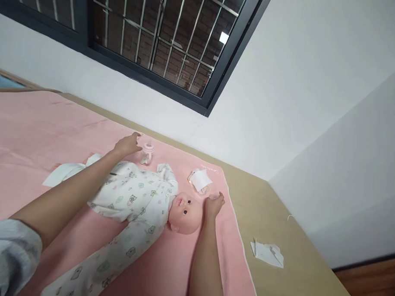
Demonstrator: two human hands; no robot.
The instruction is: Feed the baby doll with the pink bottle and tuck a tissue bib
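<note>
Pink mat point(49, 130) — left forearm point(86, 183) partly hides the doll point(137, 193).

The one view looks out from the person's head, facing forward and down over both arms, near enough that the left sleeve point(10, 251) is cropped at eight o'clock and the right forearm point(206, 265) enters at six. The doll point(185, 212) lies at middle range; farther off stand the window point(148, 64) at eleven o'clock (its lower frame slanting down rightward) and white wall point(316, 74) at two.
</note>
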